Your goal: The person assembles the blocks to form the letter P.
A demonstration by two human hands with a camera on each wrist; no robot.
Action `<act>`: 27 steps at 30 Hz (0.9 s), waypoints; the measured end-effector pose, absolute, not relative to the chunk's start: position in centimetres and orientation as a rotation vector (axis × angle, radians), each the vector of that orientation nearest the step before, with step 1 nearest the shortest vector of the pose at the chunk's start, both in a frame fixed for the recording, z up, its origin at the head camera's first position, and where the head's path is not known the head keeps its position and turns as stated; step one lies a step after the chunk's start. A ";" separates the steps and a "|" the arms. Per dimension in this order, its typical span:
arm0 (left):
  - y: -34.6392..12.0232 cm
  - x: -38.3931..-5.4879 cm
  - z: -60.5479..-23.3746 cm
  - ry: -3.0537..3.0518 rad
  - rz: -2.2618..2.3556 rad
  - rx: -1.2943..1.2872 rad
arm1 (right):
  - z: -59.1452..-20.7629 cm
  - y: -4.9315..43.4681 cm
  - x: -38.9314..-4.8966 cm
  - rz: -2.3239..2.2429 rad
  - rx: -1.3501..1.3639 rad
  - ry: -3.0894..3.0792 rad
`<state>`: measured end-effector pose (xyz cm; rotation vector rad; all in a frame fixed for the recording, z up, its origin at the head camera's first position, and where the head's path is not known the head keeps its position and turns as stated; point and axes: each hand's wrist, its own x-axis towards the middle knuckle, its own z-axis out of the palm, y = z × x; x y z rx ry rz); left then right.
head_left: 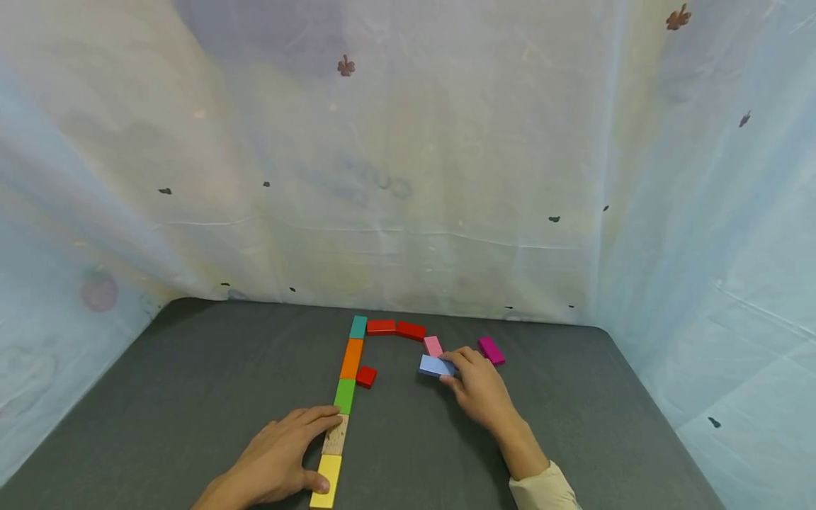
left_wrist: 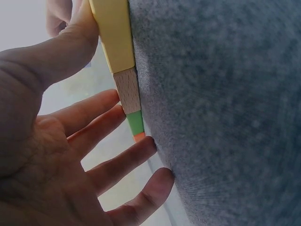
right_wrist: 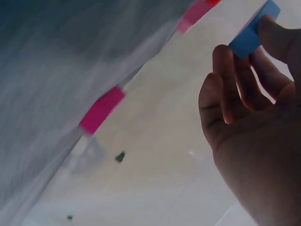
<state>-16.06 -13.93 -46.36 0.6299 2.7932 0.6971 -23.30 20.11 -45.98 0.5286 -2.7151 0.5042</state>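
My right hand (head_left: 479, 386) pinches a light blue block (head_left: 436, 366) between thumb and fingers, just in front of a pink block (head_left: 433, 346). In the right wrist view this blue block (right_wrist: 254, 30) shows clear of the table surface. My left hand (head_left: 280, 453) lies along a straight row of blocks, its thumb on the yellow block (head_left: 326, 474) and its index fingertip near the joint of the plain wooden block (head_left: 335, 435) and the green block (head_left: 345, 395). The left wrist view shows its fingers (left_wrist: 89, 110) spread beside the row.
Farther along the row come an orange block (head_left: 351, 359) and a teal block (head_left: 358, 327). Two red blocks (head_left: 381, 327) curve right from its far end. A small red block (head_left: 366, 377) lies beside the row, and a magenta block (head_left: 491, 350) at right. Patterned sheeting (head_left: 408, 142) surrounds the dark table.
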 end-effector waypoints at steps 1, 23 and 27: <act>-13.9 -16.1 -46.4 2.792 0.695 0.632 | -46.0 19.8 -23.3 0.510 0.538 -2.714; -13.7 -16.2 -46.2 2.781 0.643 0.579 | -46.2 15.0 -24.7 0.385 0.759 -2.789; -13.8 -16.3 -46.2 2.778 0.645 0.578 | -46.3 14.5 -24.8 0.308 0.799 -2.815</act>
